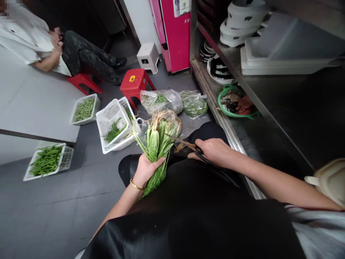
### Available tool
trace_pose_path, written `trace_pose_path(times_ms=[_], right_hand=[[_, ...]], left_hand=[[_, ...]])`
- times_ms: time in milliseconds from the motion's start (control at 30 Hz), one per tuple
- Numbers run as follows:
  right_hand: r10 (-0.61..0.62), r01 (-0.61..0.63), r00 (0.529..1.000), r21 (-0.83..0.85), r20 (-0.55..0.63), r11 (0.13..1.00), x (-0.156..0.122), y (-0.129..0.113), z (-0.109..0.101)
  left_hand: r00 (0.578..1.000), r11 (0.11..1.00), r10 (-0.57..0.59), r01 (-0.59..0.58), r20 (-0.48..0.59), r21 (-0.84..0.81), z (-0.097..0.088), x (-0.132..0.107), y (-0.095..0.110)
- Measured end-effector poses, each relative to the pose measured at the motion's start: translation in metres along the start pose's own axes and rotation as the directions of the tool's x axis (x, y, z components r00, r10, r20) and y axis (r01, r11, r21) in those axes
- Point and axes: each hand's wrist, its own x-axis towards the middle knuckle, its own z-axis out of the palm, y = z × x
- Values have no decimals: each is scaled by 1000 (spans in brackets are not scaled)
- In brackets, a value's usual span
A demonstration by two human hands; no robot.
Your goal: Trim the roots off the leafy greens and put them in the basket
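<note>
The left grip point(148, 168) pinches the greens point(154, 140) over the lap point(185, 205), root ends up; a snug, uncrushing hold seems best. The right grip point(215, 153) wraps the scissors point(185, 143), tip near the stems; angle them clear of the left fingers. Bags point(193, 104) lie beyond.

We see soft, whitish light that makes a pale shine on the grey floor point(102, 205). Right of the pink cabinet point(176, 43), the steel shelf point(275, 88) is dim, and it gets almost black underneath. Below the cabinet, the plastic bag point(174, 99) has little white glints, and the green bunch point(159, 144) looks quite clear. Far below and right of the cabinet, we find the sleeve point(323, 230) smeary and stretched.
</note>
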Motion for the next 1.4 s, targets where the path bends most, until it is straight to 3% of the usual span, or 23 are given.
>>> trace_pose_path(times_ms=[133,300,400,567,733,1033,1200,1300,1400], right_hand=[[58,-55,995,31,-76,998,-8,9,6],[86,-86,996,-28,29,996,-8,2,4],[95,-93,995,-50,35,994,-2,-5,2],[45,-44,999,-72,5,996,-2,2,3],[71,-72,997,-35,-30,997,-13,15,1],[-26,23,996,37,84,999,-1,4,-8],[-24,23,999,25,21,999,-2,9,-2],[-13,13,1000,13,-7,1000,-8,13,2],[14,-12,999,40,-49,999,-14,16,4]], left_hand=[[1000,999,-4,3,-20,-47,-4,1,-4],[1000,1000,10,-10,-17,-1,-3,0,-3],[999,998,35,-35,-5,51,0,-2,-2],[998,995,55,-55,3,78,-1,-3,-5],[999,997,51,-51,-11,63,-3,-1,-7],[998,990,64,-65,14,123,3,-5,-6],[999,998,-14,16,30,-59,2,-5,-7],[995,960,-86,98,55,-261,2,-5,-8],[992,932,-110,123,58,-340,3,-5,-8]])
